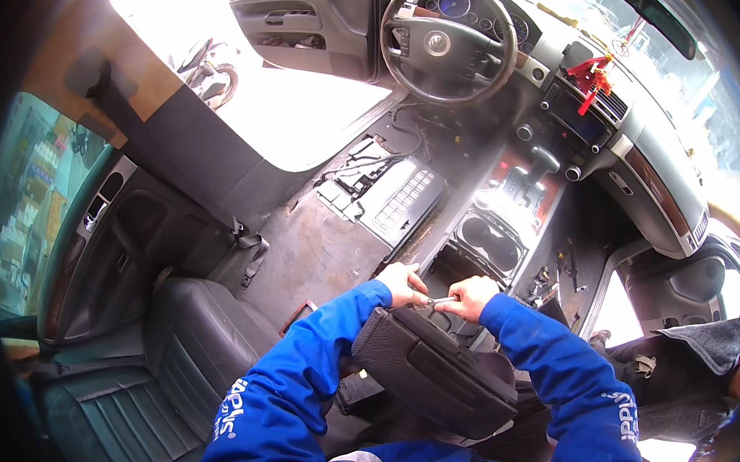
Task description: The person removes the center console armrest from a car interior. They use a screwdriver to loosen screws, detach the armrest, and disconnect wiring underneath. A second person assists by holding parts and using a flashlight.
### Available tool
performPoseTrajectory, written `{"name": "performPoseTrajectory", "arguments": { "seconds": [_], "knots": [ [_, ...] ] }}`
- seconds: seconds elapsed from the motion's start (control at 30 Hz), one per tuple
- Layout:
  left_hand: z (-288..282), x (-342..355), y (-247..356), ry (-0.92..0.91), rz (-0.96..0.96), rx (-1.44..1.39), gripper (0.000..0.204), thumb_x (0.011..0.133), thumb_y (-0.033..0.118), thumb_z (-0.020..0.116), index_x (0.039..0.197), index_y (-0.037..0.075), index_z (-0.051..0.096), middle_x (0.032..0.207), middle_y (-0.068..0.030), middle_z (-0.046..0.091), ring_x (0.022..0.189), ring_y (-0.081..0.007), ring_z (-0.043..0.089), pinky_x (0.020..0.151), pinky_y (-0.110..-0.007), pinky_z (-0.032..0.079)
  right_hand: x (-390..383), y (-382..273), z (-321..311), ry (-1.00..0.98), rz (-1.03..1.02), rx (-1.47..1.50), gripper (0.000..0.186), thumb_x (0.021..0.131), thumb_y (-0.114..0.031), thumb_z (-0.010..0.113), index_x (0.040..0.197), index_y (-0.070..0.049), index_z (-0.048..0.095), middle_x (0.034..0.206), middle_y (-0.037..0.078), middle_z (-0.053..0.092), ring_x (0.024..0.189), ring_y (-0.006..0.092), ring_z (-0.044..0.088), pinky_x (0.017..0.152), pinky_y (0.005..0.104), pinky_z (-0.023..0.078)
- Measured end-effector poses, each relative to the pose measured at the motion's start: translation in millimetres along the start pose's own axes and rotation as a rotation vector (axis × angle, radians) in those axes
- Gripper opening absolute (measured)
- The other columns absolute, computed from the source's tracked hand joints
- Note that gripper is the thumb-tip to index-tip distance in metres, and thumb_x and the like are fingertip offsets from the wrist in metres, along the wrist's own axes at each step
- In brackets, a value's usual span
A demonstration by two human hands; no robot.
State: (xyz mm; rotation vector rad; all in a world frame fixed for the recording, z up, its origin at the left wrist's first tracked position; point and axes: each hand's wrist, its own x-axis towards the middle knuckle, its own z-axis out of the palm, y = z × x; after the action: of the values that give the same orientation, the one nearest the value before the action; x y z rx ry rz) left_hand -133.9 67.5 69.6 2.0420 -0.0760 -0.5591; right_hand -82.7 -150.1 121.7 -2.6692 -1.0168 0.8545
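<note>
Both my arms, in blue sleeves, reach forward over a dark armrest lid (pixel 431 366) of the centre console. My left hand (pixel 404 284) rests at the front end of the lid, fingers curled against the console. My right hand (pixel 470 297) is closed on a slim metal tool (pixel 441 301) that points left toward my left hand. What the tool's tip touches is hidden between the hands.
The front seats are removed, leaving bare floor (pixel 321 250) with a grey module and loose wires (pixel 384 188). Ahead are cup holders (pixel 489 240), the gear lever (pixel 542 162) and the steering wheel (pixel 446 39). The rear seat (pixel 144 385) is on my left. Another person's leg (pixel 687 373) is at right.
</note>
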Motion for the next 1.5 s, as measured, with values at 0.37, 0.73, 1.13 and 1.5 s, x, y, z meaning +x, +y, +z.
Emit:
{"name": "performPoseTrajectory", "arguments": {
  "seconds": [0.37,0.73,1.13,1.5],
  "knots": [
    [2.7,1.3,-3.7,-0.002,0.078,-0.025,0.029,0.071,0.023,0.073,0.096,0.010,0.074,0.125,-0.0313,0.052,0.130,-0.0375,0.042,0.103,-0.036,0.038,-9.0,-9.2,37.0,-0.217,0.258,0.345,0.059,0.085,-0.062,0.050,0.083,-0.006,0.070,0.077,0.016,0.068,0.077,0.0310,0.067,0.071,0.0396,0.051],
    [3.0,-2.7,-2.6,0.006,0.051,-0.052,0.033,0.071,0.032,0.073,0.096,0.011,0.074,0.129,-0.0325,0.048,0.130,-0.0378,0.042,0.102,-0.038,0.038,48.7,-3.0,-39.4,-0.152,-0.564,-0.438,0.045,0.088,-0.049,0.054,0.072,-0.008,0.062,0.067,0.014,0.062,0.062,0.0353,0.062,0.057,0.0443,0.049],
    [5.2,-5.0,-1.9,0.009,0.049,0.016,0.031,0.070,0.034,0.073,0.094,0.015,0.075,0.135,-0.0289,0.044,0.124,-0.0390,0.047,0.102,-0.039,0.039,-12.8,-22.8,36.7,-0.065,0.166,0.239,0.053,0.088,-0.054,0.050,0.081,-0.005,0.068,0.075,0.019,0.066,0.076,0.0358,0.065,0.071,0.0431,0.051],
    [1.4,-8.1,-2.1,0.050,-0.051,-0.206,0.028,0.074,0.031,0.074,0.089,0.007,0.075,0.120,-0.0276,0.057,0.132,-0.0318,0.041,0.101,-0.036,0.038,67.1,-12.2,-45.0,0.017,-0.659,-0.554,0.033,0.080,-0.040,0.064,0.082,-0.008,0.062,0.088,0.010,0.063,0.097,0.0282,0.060,0.083,0.0425,0.046]
  ]
}}
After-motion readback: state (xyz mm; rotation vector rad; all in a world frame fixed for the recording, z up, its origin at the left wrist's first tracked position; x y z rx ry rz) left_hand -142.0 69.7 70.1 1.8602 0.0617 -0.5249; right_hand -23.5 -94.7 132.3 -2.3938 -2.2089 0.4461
